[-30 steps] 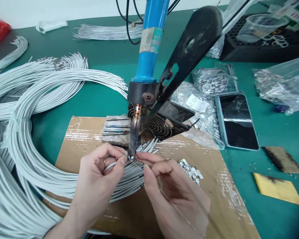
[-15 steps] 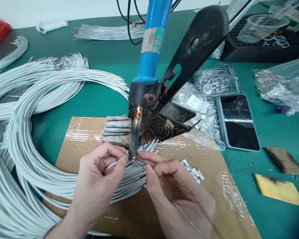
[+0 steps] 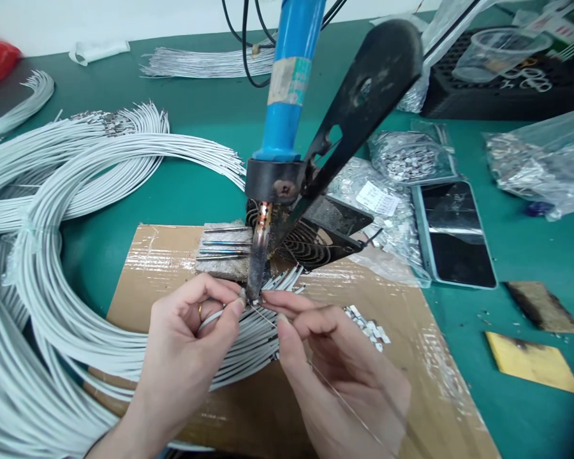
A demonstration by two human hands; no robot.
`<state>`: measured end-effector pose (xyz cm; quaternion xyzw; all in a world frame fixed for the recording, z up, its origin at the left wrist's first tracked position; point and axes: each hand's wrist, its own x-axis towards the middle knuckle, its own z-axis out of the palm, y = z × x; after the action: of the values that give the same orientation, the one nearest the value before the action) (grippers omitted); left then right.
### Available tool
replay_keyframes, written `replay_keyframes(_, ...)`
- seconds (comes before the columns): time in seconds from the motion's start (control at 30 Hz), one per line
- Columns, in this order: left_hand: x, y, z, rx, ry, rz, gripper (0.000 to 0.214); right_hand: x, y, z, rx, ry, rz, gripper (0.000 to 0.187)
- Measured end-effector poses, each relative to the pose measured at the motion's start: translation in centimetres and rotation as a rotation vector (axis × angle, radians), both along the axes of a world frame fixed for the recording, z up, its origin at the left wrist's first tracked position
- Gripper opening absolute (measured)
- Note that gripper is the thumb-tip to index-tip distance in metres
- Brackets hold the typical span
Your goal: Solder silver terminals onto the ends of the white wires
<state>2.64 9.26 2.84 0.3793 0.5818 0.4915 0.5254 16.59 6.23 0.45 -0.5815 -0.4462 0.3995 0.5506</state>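
My left hand (image 3: 191,347) is closed, its thumb and forefinger pinching a white cable (image 3: 211,320) with the end close under the soldering iron's dark tip (image 3: 256,271). The blue-handled soldering iron (image 3: 287,121) is clamped tip-down in a black bracket (image 3: 363,89). Thin solder wire (image 3: 347,405) runs through my closed right hand (image 3: 349,363), its front end at the tip. The right fingertips also reach a tiny pale piece beside the tip; whether they grip it I cannot tell. Below both hands, a bundle of white cables (image 3: 249,366) lies on cardboard (image 3: 402,395).
Small white metal pieces (image 3: 369,328) lie right of my right hand. Behind the iron are a black fan (image 3: 310,245) and a block with metal rods (image 3: 222,268). Coiled cables (image 3: 43,274) fill the left. A phone (image 3: 456,236), bags of parts (image 3: 406,156) and a yellow sponge (image 3: 533,363) lie right.
The view has shifted slightly, with the iron and bracket appearing a little farther left. Both hands keep nearly the same pose at the iron's tip.
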Motion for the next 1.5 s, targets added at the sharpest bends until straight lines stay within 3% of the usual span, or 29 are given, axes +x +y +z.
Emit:
replay_keyframes(0.97,0.09,-0.11,0.29,-0.002,-0.005,-0.019,0.016,-0.24,0.18,0.03,0.021,0.054,0.004,0.023)
replay_keyframes(1.3,-0.26,-0.35,0.17,0.008,0.031,-0.029,0.015,-0.50,0.30,-0.13,0.076,0.053,-0.013,0.022)
replay_keyframes(1.5,-0.39,-0.26,0.01,0.002,0.027,-0.033,0.016,0.03,0.46,-0.74,0.133,-0.002,0.050,0.022)
